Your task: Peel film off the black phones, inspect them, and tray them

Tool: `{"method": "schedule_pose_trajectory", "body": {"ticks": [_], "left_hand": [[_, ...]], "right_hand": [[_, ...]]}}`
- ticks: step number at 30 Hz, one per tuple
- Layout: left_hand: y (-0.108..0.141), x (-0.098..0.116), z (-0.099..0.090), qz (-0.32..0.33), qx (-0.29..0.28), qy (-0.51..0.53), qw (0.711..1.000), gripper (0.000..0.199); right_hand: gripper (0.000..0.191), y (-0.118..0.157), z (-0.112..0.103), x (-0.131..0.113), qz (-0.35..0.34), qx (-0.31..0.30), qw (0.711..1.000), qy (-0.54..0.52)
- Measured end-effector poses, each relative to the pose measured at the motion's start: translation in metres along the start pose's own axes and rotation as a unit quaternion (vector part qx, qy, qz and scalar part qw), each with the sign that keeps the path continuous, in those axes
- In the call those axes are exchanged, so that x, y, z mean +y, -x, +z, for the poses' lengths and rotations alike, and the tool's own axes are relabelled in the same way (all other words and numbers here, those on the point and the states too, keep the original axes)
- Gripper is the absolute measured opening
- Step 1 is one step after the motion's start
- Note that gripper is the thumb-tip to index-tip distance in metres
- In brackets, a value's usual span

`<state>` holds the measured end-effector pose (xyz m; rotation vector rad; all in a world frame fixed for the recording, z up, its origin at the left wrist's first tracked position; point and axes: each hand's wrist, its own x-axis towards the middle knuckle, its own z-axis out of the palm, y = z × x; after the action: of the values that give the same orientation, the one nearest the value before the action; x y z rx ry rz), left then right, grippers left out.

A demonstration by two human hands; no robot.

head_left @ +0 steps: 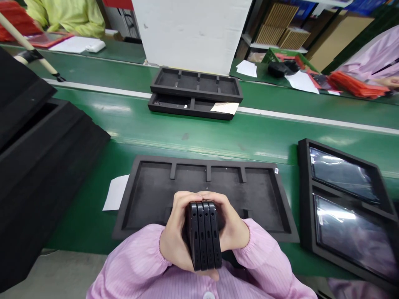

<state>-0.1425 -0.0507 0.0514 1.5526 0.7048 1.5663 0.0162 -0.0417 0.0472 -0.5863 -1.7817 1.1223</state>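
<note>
Several black smartphones (204,236), pressed side by side and standing on edge, are held between my two hands close to my body. Their ends with ports and speaker holes face me. My left hand (177,236) wraps round the left side of the stack, with fingers curled over its far end. On the other side, my right hand (232,228) grips it the same way. Just beyond and below my hands lies a black foam tray (149,195) with shallow dividers. My hands and the phones hide part of its near edge.
Black foam trays (62,141) are piled at the left, beside a white paper (116,193). At right, a foam tray (307,207) holds screen devices in clear film. Two stacked trays (196,93) sit on the green conveyor (268,137). Co-workers' sleeves (374,54) show across it.
</note>
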Motion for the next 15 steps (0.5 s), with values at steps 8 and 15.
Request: {"method": "schedule_pose_trajectory", "body": {"ticks": [8, 15], "left_hand": [[0.0064, 0.0004, -0.005, 0.002, -0.019, -0.029, 0.999, 0.113], [0.0055, 0.0008, -0.004, -0.015, -0.022, -0.035, 0.999, 0.108]], "right_hand": [[0.112, -0.001, 0.0001, -0.0014, -0.006, 0.001, 1.0, 0.006], [0.111, -0.0002, -0.0011, -0.0029, 0.012, -0.001, 1.0, 0.003]]}}
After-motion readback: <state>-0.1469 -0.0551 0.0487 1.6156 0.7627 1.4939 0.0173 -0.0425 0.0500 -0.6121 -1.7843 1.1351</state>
